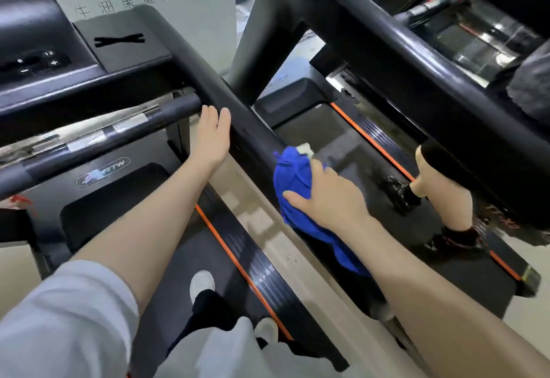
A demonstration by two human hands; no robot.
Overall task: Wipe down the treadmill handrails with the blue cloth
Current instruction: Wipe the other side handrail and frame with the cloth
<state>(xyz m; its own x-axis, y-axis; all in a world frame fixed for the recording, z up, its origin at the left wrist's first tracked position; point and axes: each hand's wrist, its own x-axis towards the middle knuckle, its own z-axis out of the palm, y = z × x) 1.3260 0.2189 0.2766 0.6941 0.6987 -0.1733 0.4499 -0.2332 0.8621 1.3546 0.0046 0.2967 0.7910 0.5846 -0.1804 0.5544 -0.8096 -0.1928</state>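
Blue cloth [293, 187] is seen draped over the right-side handrail [238, 118] of the treadmill, wrapped around the bar partway down its length, a loose tail hanging below. Right hand [327, 196] is laid over the cloth, thumb spread across the fabric, fingers curled round the far side of the rail. Left hand [212, 136] is held open, fingers straight and together, its edge resting against the inner side of the same handrail, higher up, just below the front crossbar [125, 127]. White shoes [202, 282] are planted on the belt [184, 264].
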